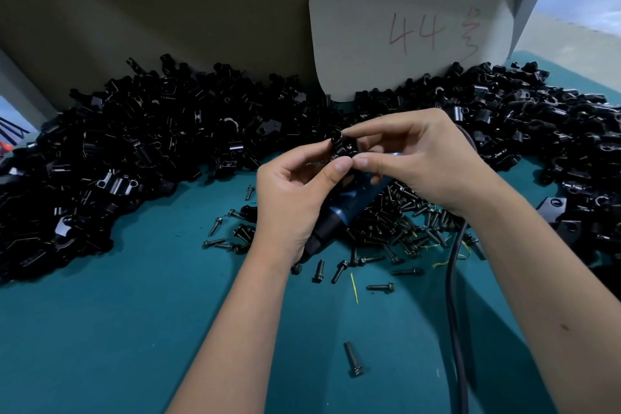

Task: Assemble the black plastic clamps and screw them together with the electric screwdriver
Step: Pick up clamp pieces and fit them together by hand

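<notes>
Black plastic clamp (342, 146), raised over the teal worktop (134, 312), looks light, stiff and smooth, so I would grip its flat outer faces; my left hand (295, 198) and right hand (420, 158) both pinch it between thumb and fingertips. Fingers hide the joint, and I cannot tell whether a screw is seated; the electric screwdriver (339, 212) lies half covered beneath my hands.

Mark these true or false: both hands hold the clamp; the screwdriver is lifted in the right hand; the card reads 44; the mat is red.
1. Both the left hand and right hand pinch the black clamp. True.
2. The right hand lifts the electric screwdriver. False: it lies on the mat beneath the hands.
3. The card reads 44. True.
4. The mat is red. False: it is teal.
</notes>
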{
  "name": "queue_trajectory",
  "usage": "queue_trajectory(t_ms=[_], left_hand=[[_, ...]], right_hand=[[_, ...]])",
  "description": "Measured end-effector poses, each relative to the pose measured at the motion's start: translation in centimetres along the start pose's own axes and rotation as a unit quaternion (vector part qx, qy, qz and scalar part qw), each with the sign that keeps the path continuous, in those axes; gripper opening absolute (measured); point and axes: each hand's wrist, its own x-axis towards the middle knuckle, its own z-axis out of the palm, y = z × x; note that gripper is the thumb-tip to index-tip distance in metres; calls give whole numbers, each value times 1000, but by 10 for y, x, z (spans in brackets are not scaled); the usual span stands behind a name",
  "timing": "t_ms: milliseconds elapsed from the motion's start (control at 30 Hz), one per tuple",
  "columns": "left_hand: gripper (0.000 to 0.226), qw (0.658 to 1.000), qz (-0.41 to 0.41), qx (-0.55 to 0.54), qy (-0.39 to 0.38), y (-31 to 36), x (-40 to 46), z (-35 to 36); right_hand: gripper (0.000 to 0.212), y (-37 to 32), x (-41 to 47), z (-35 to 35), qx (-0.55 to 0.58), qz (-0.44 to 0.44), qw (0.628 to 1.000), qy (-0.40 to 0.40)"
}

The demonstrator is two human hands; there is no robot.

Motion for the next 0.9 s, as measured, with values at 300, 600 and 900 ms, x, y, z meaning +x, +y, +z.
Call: queue_trajectory(t_ms=[300,600,900], left_hand=[[17,998,-35,-27,33,0,0,0],[11,981,-63,-52,175,-1,11,-21],[7,980,-85,-58,172,1,7,-17]], right_hand=[[27,-20,0,-7,-168,37,985,-1],[31,-43,-23,54,-414,54,851,-317],[22,-36,-36,66,-467,61,831,-296]])
